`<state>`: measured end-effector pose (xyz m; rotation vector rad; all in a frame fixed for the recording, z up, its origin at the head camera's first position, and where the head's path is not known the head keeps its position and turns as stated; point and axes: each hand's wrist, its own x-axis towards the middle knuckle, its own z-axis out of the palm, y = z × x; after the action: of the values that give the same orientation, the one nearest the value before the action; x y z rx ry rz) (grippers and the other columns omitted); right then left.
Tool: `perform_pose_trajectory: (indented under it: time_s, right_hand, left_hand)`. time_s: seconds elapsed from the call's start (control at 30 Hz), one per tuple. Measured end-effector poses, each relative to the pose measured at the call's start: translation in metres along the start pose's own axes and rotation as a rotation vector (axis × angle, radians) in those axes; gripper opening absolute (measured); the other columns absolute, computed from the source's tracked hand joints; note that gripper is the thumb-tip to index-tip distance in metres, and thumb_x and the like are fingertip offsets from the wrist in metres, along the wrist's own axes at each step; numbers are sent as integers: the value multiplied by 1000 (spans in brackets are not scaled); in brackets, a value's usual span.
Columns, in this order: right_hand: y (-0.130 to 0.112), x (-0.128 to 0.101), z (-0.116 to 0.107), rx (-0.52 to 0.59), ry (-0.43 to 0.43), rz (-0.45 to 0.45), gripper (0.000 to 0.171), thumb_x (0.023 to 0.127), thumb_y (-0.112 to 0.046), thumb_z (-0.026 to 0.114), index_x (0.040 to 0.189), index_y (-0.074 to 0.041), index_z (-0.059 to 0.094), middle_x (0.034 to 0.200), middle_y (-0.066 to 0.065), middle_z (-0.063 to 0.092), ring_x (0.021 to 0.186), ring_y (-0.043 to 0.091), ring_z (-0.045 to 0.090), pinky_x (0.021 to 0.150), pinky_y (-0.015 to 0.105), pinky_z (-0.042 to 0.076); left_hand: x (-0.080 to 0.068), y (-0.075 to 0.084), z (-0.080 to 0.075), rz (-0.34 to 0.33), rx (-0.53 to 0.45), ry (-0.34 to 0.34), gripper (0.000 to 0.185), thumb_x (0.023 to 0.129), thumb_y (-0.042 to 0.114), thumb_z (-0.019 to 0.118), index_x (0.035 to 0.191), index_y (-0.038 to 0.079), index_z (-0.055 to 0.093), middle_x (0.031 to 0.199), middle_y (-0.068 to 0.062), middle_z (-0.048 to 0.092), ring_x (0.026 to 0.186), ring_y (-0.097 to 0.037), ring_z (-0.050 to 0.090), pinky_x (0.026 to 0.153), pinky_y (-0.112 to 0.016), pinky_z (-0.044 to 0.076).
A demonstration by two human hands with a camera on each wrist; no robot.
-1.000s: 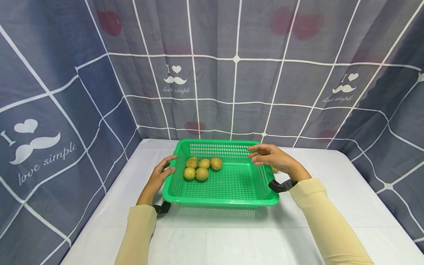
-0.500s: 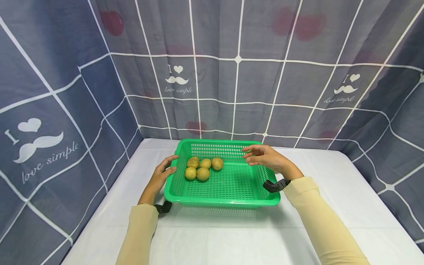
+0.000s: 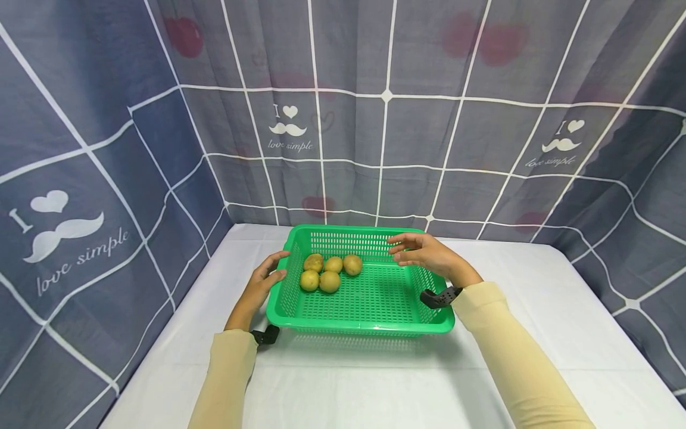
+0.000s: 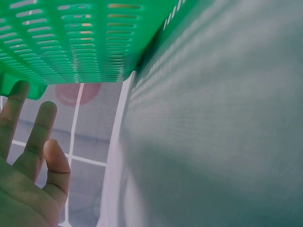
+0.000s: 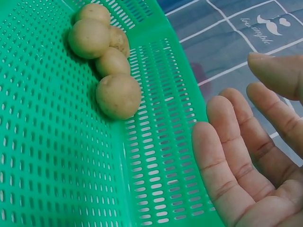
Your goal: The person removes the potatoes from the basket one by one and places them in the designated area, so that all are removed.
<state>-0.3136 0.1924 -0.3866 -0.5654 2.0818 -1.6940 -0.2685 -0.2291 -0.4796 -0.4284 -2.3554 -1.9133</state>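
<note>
Several yellow-brown potatoes (image 3: 329, 282) lie clustered at the left end of a green perforated plastic basket (image 3: 370, 298). At its left rim, my left hand (image 3: 261, 286) rests with fingertips right at the edge. The left wrist view shows its fingers (image 4: 38, 135) fairly straight and spread beneath the rim. My right hand (image 3: 423, 255) hovers over the basket's back right part, holding nothing. In the right wrist view its fingers (image 5: 211, 158) are loosely bent and apart, with the nearest potato (image 5: 119, 96) some way off to their left.
The basket stands on a white-covered table (image 3: 343, 381). A grey curtain (image 3: 343, 131) with white grid lines rises behind the table and along both sides. Each wrist wears a black strap, such as the right strap (image 3: 439, 297).
My right hand has moved left, further over the basket. A small yellowish thing seen outside the right rim is now hidden. The left hand and potatoes stay put.
</note>
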Motion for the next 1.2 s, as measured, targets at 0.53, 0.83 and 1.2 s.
perform_pose_trajectory:
  time_s: [0.53,0.83,1.2]
  right_hand:
    - [8,20,14,29,-8,-6,53,100,10,64,150,18,47,127,9,70,111,15,71,101,37,59]
    - [9,27,20,40,0,26,50,102,10,62,150,14,50,146,31,58,112,16,70,104,39,58]
    - [10,42,33,24,46,-14,49,101,9,66,148,15,53,129,17,70,112,16,70,108,45,55]
  left_hand:
    - [0,0,-1,-7,8,3,53,108,12,53,158,-4,46,170,-30,33,158,-51,26,124,-70,24]
    - [1,1,-1,-10,27,7,52,108,13,53,157,-3,47,171,-28,32,160,-52,22,126,-72,18]
    - [0,2,1,-2,10,14,51,108,10,53,156,-5,46,168,-29,36,157,-50,28,124,-69,25]
